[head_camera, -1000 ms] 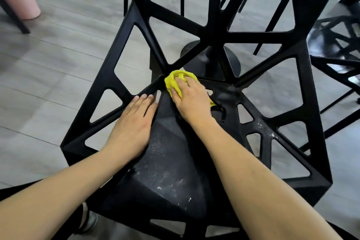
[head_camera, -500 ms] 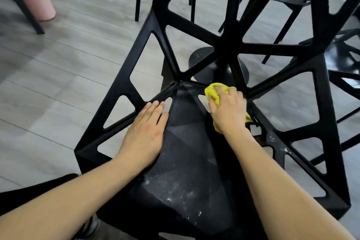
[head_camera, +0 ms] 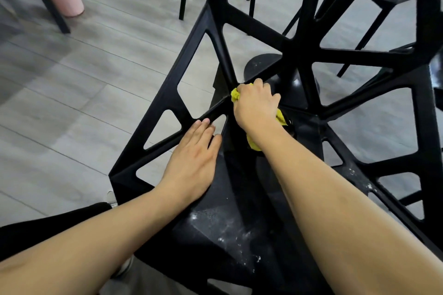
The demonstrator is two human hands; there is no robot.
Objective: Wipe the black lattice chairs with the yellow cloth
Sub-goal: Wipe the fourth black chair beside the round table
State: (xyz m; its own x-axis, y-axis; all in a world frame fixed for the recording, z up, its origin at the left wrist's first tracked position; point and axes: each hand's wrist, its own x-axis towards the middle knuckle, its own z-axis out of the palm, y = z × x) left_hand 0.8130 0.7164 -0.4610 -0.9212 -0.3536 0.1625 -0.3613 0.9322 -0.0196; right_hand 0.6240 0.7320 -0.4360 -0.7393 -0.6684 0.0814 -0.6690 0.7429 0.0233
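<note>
Grey floor (head_camera: 72,103) below; my right hand (head_camera: 255,105) grips yellow cloth (head_camera: 281,118), apparently against chair (head_camera: 172,100) lattice; left hand (head_camera: 191,163) flat, fingers straight.

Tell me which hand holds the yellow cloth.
The right hand grips the yellow cloth at the back of the black lattice chair's seat; the left hand rests flat on the seat, holding nothing.

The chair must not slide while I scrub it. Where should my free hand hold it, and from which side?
Hold the black chair's left side strut beside the seat, coming from above, where the left hand rests flat: it is broad and away from the yellow cloth in the right hand.
</note>
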